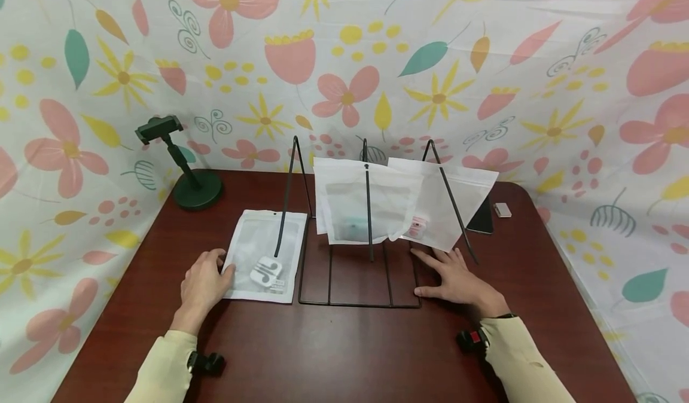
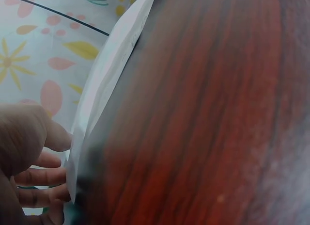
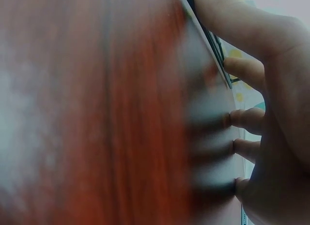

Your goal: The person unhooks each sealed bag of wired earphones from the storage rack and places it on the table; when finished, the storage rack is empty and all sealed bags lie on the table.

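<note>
Cream sleeves (image 1: 161, 370) nearest; left grip (image 1: 201, 283) relaxed, thumb touching the edge of the earphone pouch (image 1: 257, 241), flat on tabletop (image 1: 323, 355) left of the wire rack (image 1: 359, 305); right grip (image 1: 454, 277) spread, empty, thumb at rack base.

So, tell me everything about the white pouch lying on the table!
The pouch is white and plastic-looking, with a cloudy see-through front showing white earphones and a small label. A dark hole sits near its top edge. It lies on the table, left of the black wire rack; in the head view, one prong crosses over it. The left hand is at its left edge, its thumb seeming to touch it.
</note>
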Action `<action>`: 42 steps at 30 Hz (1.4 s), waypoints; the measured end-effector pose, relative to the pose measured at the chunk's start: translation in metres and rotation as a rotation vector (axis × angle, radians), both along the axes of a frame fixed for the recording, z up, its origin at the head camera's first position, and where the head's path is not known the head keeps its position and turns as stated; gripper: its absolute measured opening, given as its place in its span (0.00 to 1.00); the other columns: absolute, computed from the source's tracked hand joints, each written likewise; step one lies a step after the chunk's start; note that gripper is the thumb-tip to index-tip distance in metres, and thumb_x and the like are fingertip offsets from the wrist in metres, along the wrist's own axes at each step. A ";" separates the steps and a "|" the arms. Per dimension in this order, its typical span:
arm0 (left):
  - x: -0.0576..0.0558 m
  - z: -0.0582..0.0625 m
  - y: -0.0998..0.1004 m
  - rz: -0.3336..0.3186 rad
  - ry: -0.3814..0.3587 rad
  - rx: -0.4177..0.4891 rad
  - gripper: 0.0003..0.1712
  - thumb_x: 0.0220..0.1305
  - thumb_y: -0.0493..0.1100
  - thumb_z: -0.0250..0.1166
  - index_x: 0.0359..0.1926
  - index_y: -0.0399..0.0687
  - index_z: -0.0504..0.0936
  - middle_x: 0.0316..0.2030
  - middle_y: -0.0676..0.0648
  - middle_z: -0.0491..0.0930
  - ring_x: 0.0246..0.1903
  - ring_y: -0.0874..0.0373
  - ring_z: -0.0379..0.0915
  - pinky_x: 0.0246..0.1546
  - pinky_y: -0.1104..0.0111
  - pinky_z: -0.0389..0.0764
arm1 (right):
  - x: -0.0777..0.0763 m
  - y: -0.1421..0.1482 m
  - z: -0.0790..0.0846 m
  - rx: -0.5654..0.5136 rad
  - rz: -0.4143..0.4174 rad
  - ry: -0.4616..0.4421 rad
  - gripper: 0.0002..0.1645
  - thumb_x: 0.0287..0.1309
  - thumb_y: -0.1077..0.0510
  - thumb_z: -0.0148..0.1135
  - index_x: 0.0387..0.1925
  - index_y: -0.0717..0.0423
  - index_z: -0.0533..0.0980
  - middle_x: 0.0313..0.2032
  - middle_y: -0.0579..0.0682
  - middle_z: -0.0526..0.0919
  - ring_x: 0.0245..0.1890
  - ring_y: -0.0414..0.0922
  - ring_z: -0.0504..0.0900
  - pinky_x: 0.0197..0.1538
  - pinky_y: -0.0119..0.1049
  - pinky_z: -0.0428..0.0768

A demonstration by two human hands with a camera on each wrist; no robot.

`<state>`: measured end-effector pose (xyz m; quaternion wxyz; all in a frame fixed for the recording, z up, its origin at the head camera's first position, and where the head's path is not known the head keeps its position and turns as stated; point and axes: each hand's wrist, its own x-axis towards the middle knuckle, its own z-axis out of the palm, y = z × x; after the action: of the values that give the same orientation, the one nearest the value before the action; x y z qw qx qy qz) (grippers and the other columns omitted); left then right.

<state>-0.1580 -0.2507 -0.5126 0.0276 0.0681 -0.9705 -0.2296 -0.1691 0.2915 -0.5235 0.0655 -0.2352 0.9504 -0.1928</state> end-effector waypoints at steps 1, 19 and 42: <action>0.000 0.001 0.000 -0.007 0.002 -0.001 0.26 0.64 0.50 0.61 0.58 0.41 0.75 0.43 0.42 0.77 0.38 0.41 0.77 0.28 0.50 0.76 | 0.000 0.000 0.000 0.000 -0.004 0.000 0.53 0.49 0.31 0.68 0.72 0.45 0.61 0.72 0.63 0.56 0.70 0.68 0.50 0.67 0.71 0.41; -0.006 0.013 0.031 -0.221 0.432 0.199 0.18 0.57 0.37 0.70 0.49 0.36 0.81 0.36 0.40 0.81 0.35 0.47 0.79 0.35 0.53 0.80 | 0.001 0.000 -0.002 0.003 0.008 0.021 0.52 0.50 0.32 0.68 0.72 0.47 0.62 0.70 0.66 0.58 0.70 0.69 0.51 0.65 0.72 0.44; -0.027 0.025 0.086 -0.436 0.559 0.478 0.26 0.57 0.32 0.69 0.58 0.38 0.75 0.42 0.42 0.82 0.40 0.51 0.82 0.42 0.57 0.83 | 0.000 0.000 -0.003 -0.008 -0.007 0.030 0.53 0.48 0.31 0.68 0.71 0.47 0.63 0.71 0.63 0.56 0.69 0.70 0.52 0.65 0.74 0.42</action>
<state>-0.1848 -0.1648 -0.4876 0.2239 -0.1992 -0.8367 -0.4583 -0.1692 0.2919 -0.5260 0.0497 -0.2349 0.9513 -0.1931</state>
